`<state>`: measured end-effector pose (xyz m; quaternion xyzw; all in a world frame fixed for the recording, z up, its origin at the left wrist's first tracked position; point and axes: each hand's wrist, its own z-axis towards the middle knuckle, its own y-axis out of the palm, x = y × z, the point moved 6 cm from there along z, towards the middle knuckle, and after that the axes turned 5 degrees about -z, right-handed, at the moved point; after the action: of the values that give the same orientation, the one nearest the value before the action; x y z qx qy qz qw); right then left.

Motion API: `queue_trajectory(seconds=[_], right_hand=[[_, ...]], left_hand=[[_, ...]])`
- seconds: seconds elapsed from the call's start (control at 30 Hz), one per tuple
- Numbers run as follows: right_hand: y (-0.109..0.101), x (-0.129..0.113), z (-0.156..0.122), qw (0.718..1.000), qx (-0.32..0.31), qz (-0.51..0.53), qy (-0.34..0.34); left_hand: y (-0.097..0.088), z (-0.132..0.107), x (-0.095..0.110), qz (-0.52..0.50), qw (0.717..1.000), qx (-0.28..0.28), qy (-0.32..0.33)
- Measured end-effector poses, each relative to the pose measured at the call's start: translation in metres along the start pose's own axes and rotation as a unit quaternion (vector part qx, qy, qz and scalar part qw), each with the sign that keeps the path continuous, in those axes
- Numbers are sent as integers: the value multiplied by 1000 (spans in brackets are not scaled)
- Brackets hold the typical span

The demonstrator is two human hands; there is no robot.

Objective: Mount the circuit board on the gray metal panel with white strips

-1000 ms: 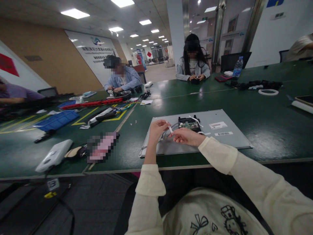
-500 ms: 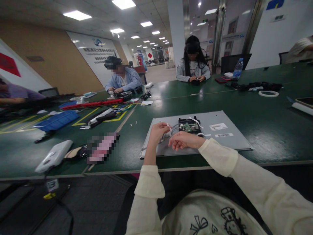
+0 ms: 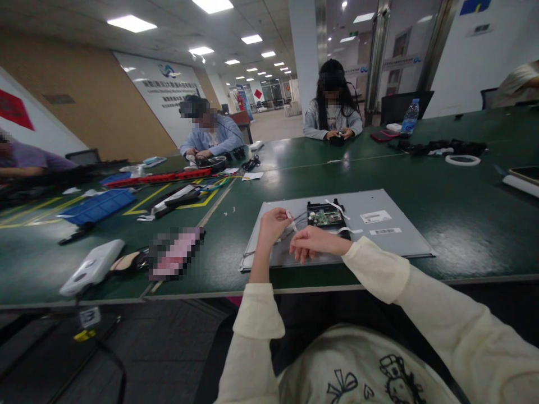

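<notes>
A flat grey panel point(image 3: 396, 247), like the back of a display, lies on the table in front of me. On it is a black frame with a green circuit board point(image 3: 326, 216), and grey cables point(image 3: 300, 217) run left from there. My left hand point(image 3: 274, 223) is closed above the panel's left part, pinching a narrow white tape strip point(image 3: 291, 220). The strip's lower end meets the fingertips of my right hand point(image 3: 314, 243), which is bent over the panel with curled fingers. More white strips point(image 3: 350, 230) cling to the board's frame.
To my left are a pink phone-shaped object point(image 3: 177, 255), a white device point(image 3: 92, 266) and a blue tray point(image 3: 97, 206). A water bottle point(image 3: 410, 118) and a white ring point(image 3: 462, 160) stand farther right. Two people sit working across the green table point(image 3: 295, 168).
My left hand has shifted slightly left and up, and more of the white strip shows between my hands. My right hand stays almost in place. The panel has not moved.
</notes>
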<state>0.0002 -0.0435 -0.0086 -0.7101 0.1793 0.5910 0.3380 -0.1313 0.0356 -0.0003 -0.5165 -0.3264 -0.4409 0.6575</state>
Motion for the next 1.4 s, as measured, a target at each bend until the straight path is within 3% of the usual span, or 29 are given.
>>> queue_trajectory(seconds=[0.07, 0.2, 0.3, 0.4, 0.9, 1.23, 1.4], right_hand=[[-9, -7, -2, 990, 80, -106, -56], [-21, -19, -8, 913, 215, -321, -132], [-23, -18, -8, 874, 243, -398, -137], [-23, -14, -7, 857, 243, -432, -140], [-12, -10, -2, 824, 205, -506, -150], [-10, -12, -2, 828, 194, -510, -132], [-10, -12, -2, 829, 191, -509, -131]], left_hand=[[0, 1, -1, 18, 1000, -1, 12], [-2, -2, 3, 48, 999, 7, 16], [-3, -3, 5, 70, 997, 16, 13], [-2, -3, 6, 81, 996, 13, 18], [-3, -7, 11, 110, 993, 6, 37], [5, -13, 3, 14, 993, -114, -25], [5, -13, -1, -17, 993, -109, -40]])
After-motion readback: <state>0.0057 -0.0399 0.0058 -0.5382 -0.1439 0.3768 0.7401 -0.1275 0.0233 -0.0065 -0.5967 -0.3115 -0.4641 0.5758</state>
